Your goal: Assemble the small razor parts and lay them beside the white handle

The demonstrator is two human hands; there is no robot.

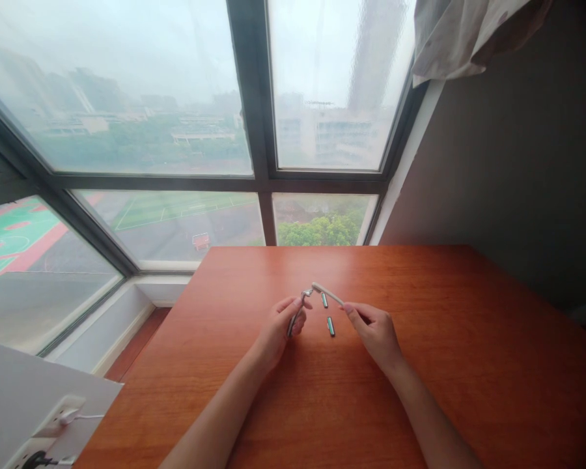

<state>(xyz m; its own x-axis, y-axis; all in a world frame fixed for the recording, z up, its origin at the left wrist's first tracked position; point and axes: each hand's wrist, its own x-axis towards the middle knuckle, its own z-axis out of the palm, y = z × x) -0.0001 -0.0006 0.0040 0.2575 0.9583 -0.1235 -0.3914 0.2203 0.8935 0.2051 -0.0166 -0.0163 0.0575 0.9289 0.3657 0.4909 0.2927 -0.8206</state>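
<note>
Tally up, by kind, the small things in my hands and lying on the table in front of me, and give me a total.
Razor handle, in your left hand: 1
Thin pale stick, perhaps a brush, in your right hand: 1
Razor heads, lying on the table: 2
Total: 4

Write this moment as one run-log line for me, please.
left hand: grips metal razor handle | right hand: holds pale brush-like stick, tip near razor handle | two razor cartridges: on wooden table

Bare forearms [217, 407] stretched forward, left hand [276, 329] with fingers [300, 320] curled, right hand [379, 331] in a pinch
</note>
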